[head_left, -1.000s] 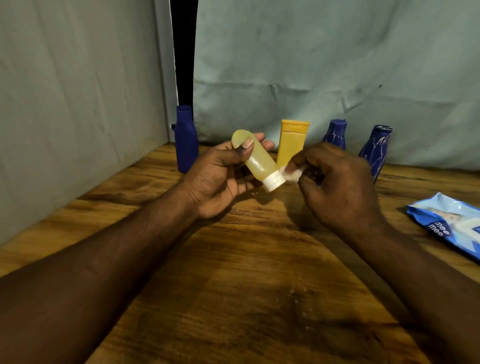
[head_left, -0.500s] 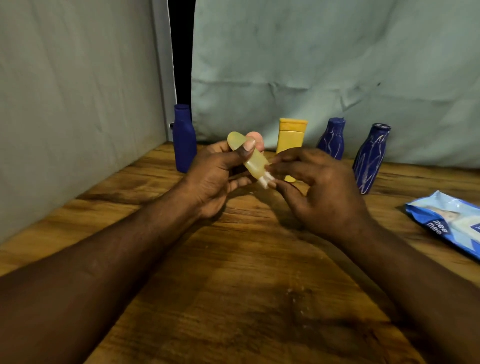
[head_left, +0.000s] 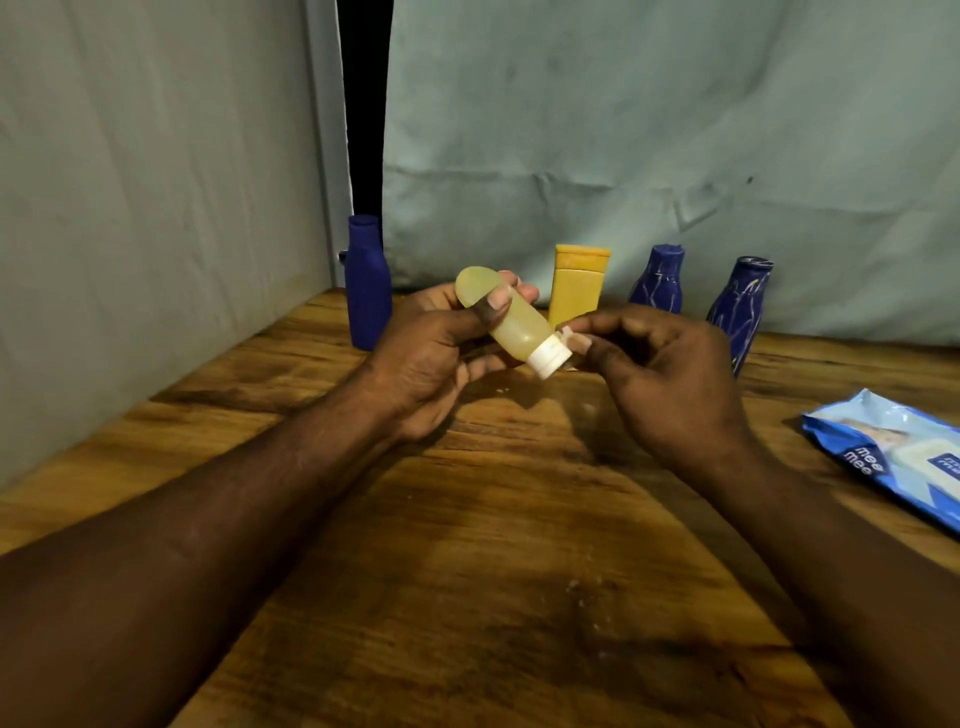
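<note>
Your left hand (head_left: 431, 358) holds the small yellow bottle (head_left: 511, 325) above the table (head_left: 467, 545), thumb across its body and fingers curled behind it. The white cap (head_left: 550, 357) points down and to your right. Your right hand (head_left: 670, 374) pinches the flip lid (head_left: 574, 340) between thumb and forefinger, right at the cap's edge. With the mouth tilted downward and the lid seemingly swung open, any squeeze from your left thumb could send liquid onto the wood or your fingers. A hard tug on that little flap might snap its hinge, or jerk the bottle out of a grip that sits high on the body. A sideways jolt could also knock the orange tube (head_left: 576, 286) standing just behind. Compared with half a second ago, your right fingers have drawn back from over the cap, so it now shows fully. The bottle lies more tilted, with its cap end swung further to the right.
</note>
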